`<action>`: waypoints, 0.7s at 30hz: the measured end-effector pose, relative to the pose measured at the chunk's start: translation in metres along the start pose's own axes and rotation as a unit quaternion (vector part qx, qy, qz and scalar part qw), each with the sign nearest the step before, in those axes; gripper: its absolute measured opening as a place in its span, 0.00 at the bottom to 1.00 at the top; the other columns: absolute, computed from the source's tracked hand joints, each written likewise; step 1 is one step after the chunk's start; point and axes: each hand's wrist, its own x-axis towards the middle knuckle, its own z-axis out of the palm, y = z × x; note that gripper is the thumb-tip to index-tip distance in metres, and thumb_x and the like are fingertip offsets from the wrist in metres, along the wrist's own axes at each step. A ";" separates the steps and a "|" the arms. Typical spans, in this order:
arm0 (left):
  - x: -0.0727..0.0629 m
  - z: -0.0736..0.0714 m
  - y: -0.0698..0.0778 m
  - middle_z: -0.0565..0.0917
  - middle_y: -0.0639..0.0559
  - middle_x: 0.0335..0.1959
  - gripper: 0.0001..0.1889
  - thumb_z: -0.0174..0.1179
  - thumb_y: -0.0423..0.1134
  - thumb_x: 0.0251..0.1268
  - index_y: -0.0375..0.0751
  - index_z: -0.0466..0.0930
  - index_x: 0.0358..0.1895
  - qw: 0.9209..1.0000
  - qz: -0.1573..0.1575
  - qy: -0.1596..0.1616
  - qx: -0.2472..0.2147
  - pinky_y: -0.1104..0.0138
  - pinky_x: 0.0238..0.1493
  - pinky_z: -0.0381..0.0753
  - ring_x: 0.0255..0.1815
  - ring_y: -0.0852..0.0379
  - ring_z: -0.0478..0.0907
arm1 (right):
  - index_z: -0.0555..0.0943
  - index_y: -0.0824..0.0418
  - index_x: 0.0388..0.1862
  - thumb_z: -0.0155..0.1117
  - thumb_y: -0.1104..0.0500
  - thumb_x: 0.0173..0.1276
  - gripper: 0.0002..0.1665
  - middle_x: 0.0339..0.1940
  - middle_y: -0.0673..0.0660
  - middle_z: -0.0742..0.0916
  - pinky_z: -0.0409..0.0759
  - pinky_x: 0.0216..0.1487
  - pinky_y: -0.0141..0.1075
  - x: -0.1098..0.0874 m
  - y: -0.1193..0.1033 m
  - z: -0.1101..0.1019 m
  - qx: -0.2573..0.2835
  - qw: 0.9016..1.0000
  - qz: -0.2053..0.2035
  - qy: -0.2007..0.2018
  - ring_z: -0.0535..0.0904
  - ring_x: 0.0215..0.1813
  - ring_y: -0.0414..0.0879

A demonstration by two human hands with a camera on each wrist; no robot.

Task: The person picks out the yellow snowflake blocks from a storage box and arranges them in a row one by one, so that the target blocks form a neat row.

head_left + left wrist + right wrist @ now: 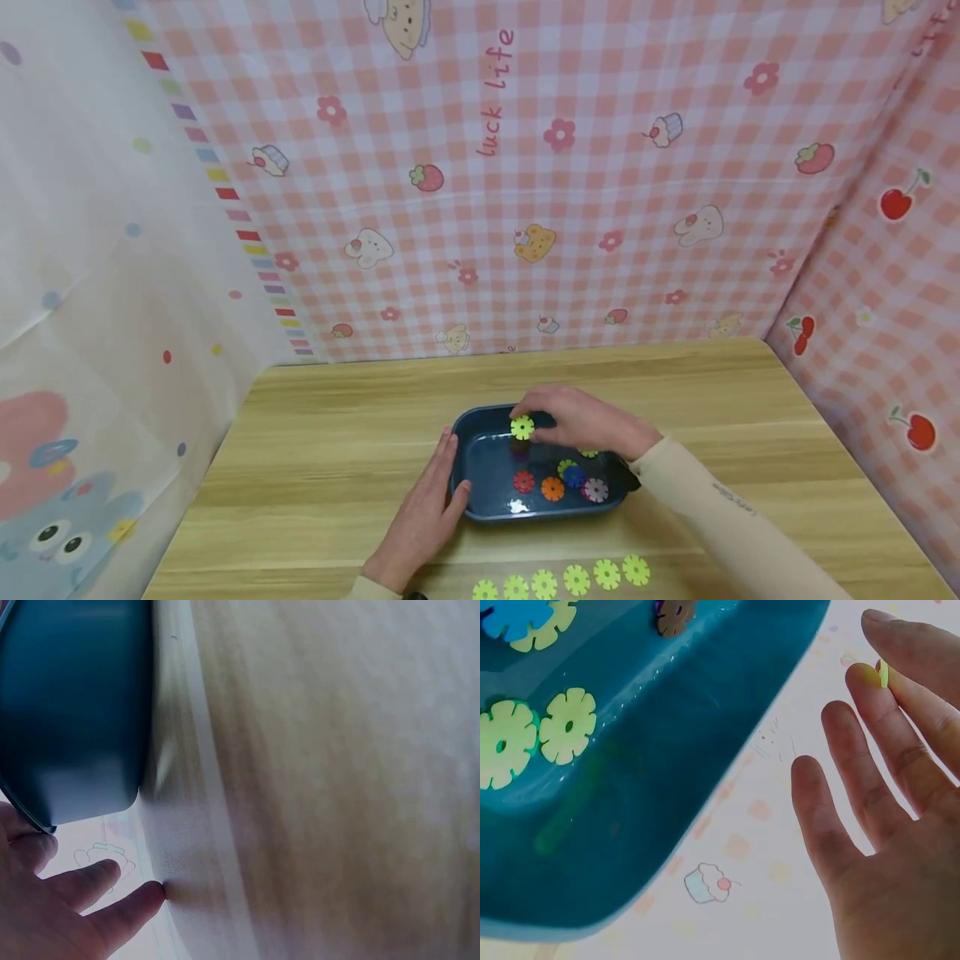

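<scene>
Row of yellow-green discs (pixel 551 581) sits on the worktop (pixel 315 467), 6 o'clock of blue tray (pixel 487 475). Right hand (pixel 573 417) pinches one notched disc (pixel 518 425) at its 9 o'clock, over the tray; exact finger contact hard to tell. Should be light, stiff, a bit slick: grip across rim or faces. Left hand (pixel 423 512), fingers extended, at tray's 9 o'clock.

Two hands (pixel 426 510) (pixel 576 420), one tray (pixel 489 477), six lined-up yellow discs (pixel 573 577), one held disc (pixel 522 422), one orange disc (pixel 552 483)
</scene>
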 end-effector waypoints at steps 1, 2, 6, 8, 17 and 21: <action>0.000 0.000 0.000 0.50 0.47 0.86 0.36 0.52 0.47 0.82 0.40 0.50 0.84 1.000 -0.001 0.000 -0.001 0.49 0.78 0.61 0.83 0.48 0.52 | 0.85 0.55 0.62 0.72 0.57 0.71 0.21 0.60 0.50 0.86 0.81 0.65 0.46 -0.002 0.001 -0.001 0.001 1.000 -0.001 0.003 0.81 0.62 0.46; 0.000 0.000 0.000 0.50 0.47 0.86 0.36 0.52 0.47 0.82 0.40 0.50 0.84 1.000 -0.002 0.000 -0.001 0.49 0.78 0.61 0.83 0.48 0.52 | 0.85 0.54 0.62 0.73 0.57 0.71 0.21 0.59 0.50 0.86 0.81 0.65 0.46 -0.004 0.002 -0.002 0.002 1.000 -0.002 0.006 0.81 0.61 0.46; 0.001 0.000 0.000 0.50 0.48 0.86 0.36 0.51 0.48 0.82 0.40 0.50 0.84 1.000 -0.005 -0.002 0.001 0.49 0.78 0.61 0.83 0.48 0.52 | 0.85 0.54 0.61 0.72 0.55 0.71 0.21 0.57 0.48 0.86 0.81 0.64 0.47 -0.011 0.005 -0.005 0.008 1.000 0.000 0.015 0.81 0.61 0.46; 0.001 0.001 0.000 0.50 0.48 0.86 0.36 0.51 0.48 0.82 0.40 0.50 0.84 1.000 -0.008 -0.003 0.003 0.49 0.78 0.61 0.84 0.48 0.52 | 0.85 0.55 0.61 0.72 0.55 0.71 0.21 0.57 0.48 0.86 0.81 0.64 0.47 -0.015 0.006 -0.006 0.012 1.000 0.003 0.020 0.81 0.61 0.46; 0.002 0.002 -0.001 0.49 0.50 0.86 0.36 0.52 0.48 0.82 0.42 0.49 0.85 1.000 -0.010 -0.003 0.005 0.49 0.78 0.60 0.84 0.49 0.51 | 0.84 0.55 0.62 0.72 0.54 0.72 0.21 0.57 0.48 0.85 0.81 0.63 0.48 -0.034 0.010 -0.007 0.012 0.999 0.004 0.044 0.80 0.60 0.47; 0.001 0.001 0.000 0.49 0.50 0.86 0.36 0.52 0.48 0.82 0.41 0.49 0.85 1.000 -0.011 -0.002 0.002 0.49 0.78 0.60 0.84 0.49 0.51 | 0.84 0.56 0.62 0.72 0.53 0.72 0.22 0.56 0.48 0.85 0.82 0.62 0.48 -0.043 0.011 -0.007 0.015 0.999 0.002 0.052 0.81 0.60 0.47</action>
